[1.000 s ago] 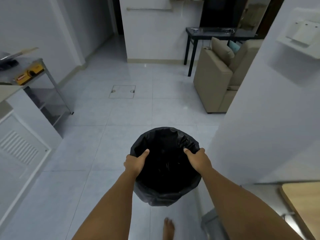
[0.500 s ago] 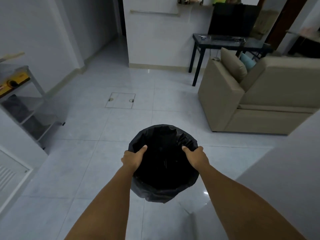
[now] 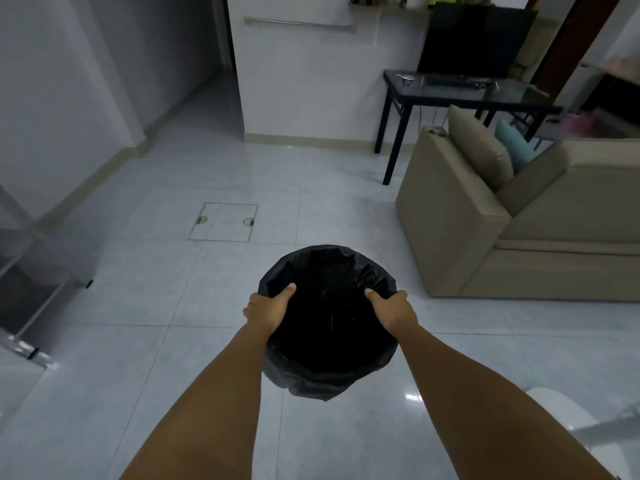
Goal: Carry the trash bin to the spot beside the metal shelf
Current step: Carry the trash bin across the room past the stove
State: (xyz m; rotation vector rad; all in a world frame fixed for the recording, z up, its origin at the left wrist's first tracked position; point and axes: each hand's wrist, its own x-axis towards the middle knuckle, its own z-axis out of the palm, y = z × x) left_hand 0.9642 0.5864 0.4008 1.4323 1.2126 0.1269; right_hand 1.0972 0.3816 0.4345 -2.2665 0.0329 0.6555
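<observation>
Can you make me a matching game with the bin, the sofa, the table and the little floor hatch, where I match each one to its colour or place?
Things:
1. trash bin
2. sofa
3. table
4. floor hatch

Matches:
A. beige, on the right
B. black legs, behind the sofa
C. set flat in the tiles
D. held at its rim by the left hand and right hand

Pairs: 1-D, 2-A, 3-B, 4-C

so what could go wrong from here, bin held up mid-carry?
1. Both hands, left hand and right hand, hold the trash bin only at the rim, over the loose black liner. That grip could slide on the plastic.
2. The tiled floor looks glossy with reflections, so footing may be slick.
3. The metal shelf sits at the far left edge, and the bin hides the floor directly ahead; its leg could get clipped on approach.
</observation>
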